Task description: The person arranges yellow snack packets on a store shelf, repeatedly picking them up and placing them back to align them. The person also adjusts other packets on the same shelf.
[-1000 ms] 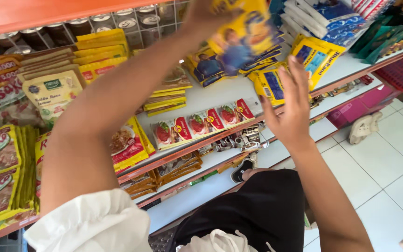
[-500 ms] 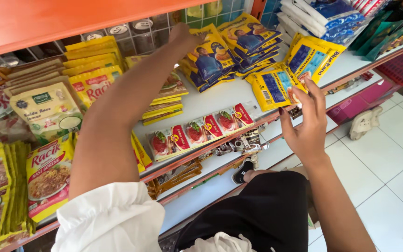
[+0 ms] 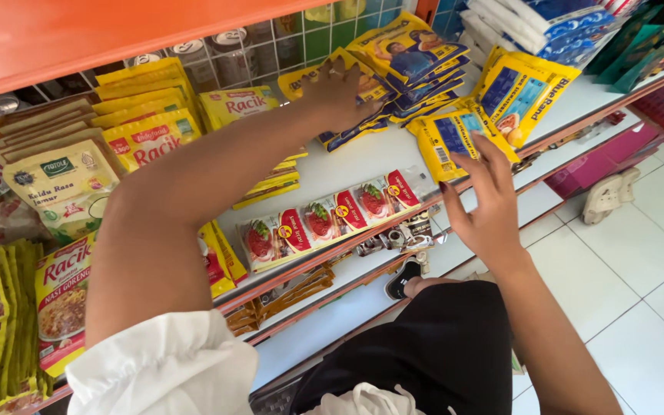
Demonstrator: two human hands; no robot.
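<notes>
Nearest to me, my right hand (image 3: 486,204) is spread, fingers apart, gripping nothing. Its fingertips touch the lower edge of the yellow and blue packets (image 3: 455,138) at the front of the white shelf (image 3: 363,165).

Risk 1: these packets are thin, glossy film, flat and slippery. They lean on one another, close to the shelf lip. In my judgement, a sideways push from the open hand could slide one over the lip and onto the tiled floor (image 3: 639,253).

Just left of that hand lies a strip of red sachets (image 3: 332,223), joined end to end and lying along the lip. Risk 2: the strip is limp and light. I judge that a sleeve or wrist dragged across it could pull the whole chain off.

Farther in, my left hand (image 3: 340,92) rests palm down with curled fingers on the stack of yellow packets with blue fronts (image 3: 393,69). It presses on the stack rather than closing around it. The stack is fanned and uneven, its corners overhanging. Risk 3: downward pressure on smooth film may make the top packets skate toward the back.

Behind the stack, a wire grid (image 3: 286,46) holds small round tins (image 3: 186,54) with metal lids. To the far left, more yellow seasoning packets (image 3: 147,115) stand in packed rows, stiffer and less likely to shift
</notes>
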